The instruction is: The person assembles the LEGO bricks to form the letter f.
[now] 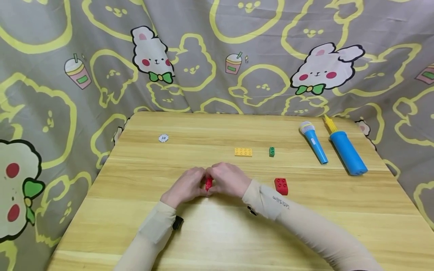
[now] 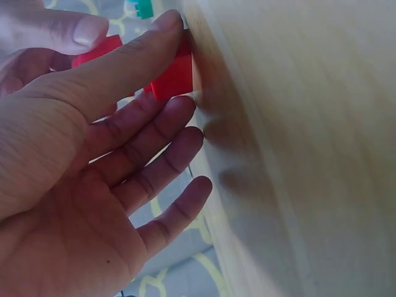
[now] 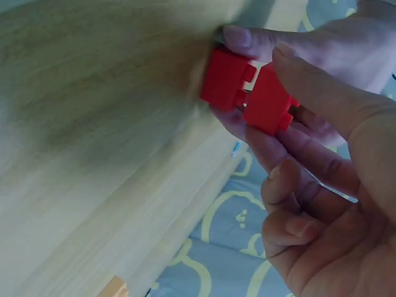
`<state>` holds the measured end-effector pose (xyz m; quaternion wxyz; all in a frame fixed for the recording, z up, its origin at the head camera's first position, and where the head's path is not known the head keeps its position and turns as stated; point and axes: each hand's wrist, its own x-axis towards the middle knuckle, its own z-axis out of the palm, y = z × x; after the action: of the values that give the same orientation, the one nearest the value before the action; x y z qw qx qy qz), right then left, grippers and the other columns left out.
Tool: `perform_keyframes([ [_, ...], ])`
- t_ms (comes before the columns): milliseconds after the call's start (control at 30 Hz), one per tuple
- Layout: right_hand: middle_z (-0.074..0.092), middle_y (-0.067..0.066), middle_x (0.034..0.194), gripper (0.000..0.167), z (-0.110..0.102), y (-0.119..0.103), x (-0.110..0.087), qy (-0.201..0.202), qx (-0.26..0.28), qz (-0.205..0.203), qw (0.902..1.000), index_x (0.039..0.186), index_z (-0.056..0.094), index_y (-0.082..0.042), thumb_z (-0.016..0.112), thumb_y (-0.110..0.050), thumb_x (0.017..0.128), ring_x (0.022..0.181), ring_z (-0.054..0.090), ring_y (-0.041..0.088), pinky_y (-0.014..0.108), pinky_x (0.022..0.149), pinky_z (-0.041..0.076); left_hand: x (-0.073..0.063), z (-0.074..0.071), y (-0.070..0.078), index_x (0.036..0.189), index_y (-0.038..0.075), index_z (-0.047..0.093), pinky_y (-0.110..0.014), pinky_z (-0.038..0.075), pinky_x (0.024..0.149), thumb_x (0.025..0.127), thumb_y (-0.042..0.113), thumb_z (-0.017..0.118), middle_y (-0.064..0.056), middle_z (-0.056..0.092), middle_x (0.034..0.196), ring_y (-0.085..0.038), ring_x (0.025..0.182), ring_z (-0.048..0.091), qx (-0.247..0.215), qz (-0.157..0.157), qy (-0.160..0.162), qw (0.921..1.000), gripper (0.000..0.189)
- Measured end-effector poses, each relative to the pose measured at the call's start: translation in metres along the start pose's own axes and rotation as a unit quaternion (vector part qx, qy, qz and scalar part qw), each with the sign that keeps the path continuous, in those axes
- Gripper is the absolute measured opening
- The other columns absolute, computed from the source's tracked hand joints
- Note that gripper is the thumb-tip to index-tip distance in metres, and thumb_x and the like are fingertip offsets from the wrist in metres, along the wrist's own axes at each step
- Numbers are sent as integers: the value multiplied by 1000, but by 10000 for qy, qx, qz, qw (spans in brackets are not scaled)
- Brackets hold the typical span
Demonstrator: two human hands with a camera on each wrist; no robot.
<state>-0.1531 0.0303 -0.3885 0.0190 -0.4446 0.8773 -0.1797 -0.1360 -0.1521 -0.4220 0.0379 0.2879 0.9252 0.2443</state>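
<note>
Your left hand [image 1: 184, 186] and right hand [image 1: 228, 180] each pinch a red brick [image 3: 228, 80], [image 3: 267, 102] at table [image 1: 217, 233] centre, seven o'clock of the yellow brick [image 1: 243, 151], mid-joining; next, align studs squarely and press.

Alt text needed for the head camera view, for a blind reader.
Left hand and right hand meet over red bricks on a wooden table. Beyond lie a red brick, yellow brick, green brick and toy microphone.

yellow brick [image 1: 243, 151] | green brick [image 1: 271, 151] | blue microphone [image 1: 313, 142] | possibly a pump [image 1: 346, 151]
</note>
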Motion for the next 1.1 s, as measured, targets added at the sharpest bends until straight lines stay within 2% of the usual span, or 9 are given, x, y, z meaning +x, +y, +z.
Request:
perform_keyframes([
  [300, 66, -1, 79, 23, 8, 2, 1, 256, -237, -133, 9993, 87, 70, -13, 87, -21, 76, 67, 54, 6, 22, 60, 47, 2, 0, 0, 82, 15, 57, -31, 41, 64, 71, 25, 90, 1, 56, 75, -13, 70, 47, 63, 93, 135, 9998, 36],
  [533, 65, 0, 79, 22, 10, 2, 3, 237, -346, -110, 9991, 88, 70, -13, 87, -21, 76, 66, 54, 7, 23, 58, 47, 3, 0, 0, 81, 15, 57, -31, 41, 62, 69, 27, 92, 0, 56, 75, -14, 69, 47, 96, -38, 105, 9999, 39],
  [733, 60, -1, 78, 24, 11, -1, 3, 182, -645, -64, 9977, 91, 69, -14, 86, -22, 77, 66, 54, 9, 25, 57, 48, 3, 0, -1, 79, 18, 59, -31, 41, 64, 67, 29, 92, 3, 57, 75, -13, 70, 48, 137, 42, 105, 9998, 37],
  [1100, 61, -1, 79, 27, 15, 0, 3, 258, -656, 56, 9975, 93, 71, -13, 87, -26, 76, 66, 55, 9, 24, 57, 49, 4, 1, -1, 88, 15, 66, -30, 43, 62, 67, 29, 92, 4, 58, 77, -13, 70, 49, 148, 36, 92, 9998, 37],
])
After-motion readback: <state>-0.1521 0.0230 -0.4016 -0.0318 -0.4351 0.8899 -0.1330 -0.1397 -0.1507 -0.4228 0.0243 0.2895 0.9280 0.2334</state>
